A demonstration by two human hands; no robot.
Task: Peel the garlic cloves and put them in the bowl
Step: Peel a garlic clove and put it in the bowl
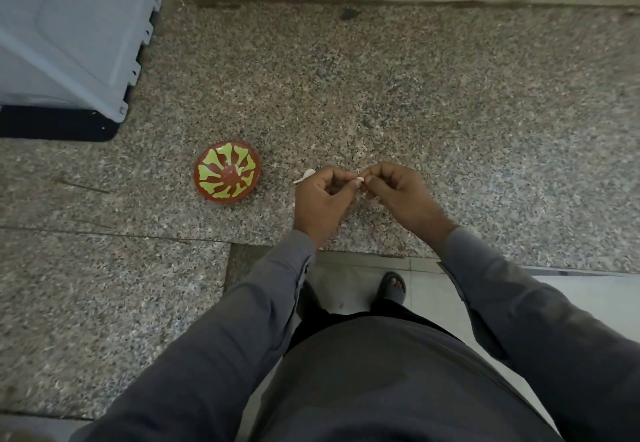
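Pale garlic clove (pixel 360 180) sits pinched between both hands, left hand (pixel 320 199) and right hand (pixel 398 195); bowl (pixel 227 172) lies left.

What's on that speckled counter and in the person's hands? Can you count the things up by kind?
Bowls: 1, the red bowl with a yellow-green pattern
Garlic cloves: 1, the clove pinched between the left hand and right hand
Peel scraps: 1, the white scrap by the left hand
Total: 3
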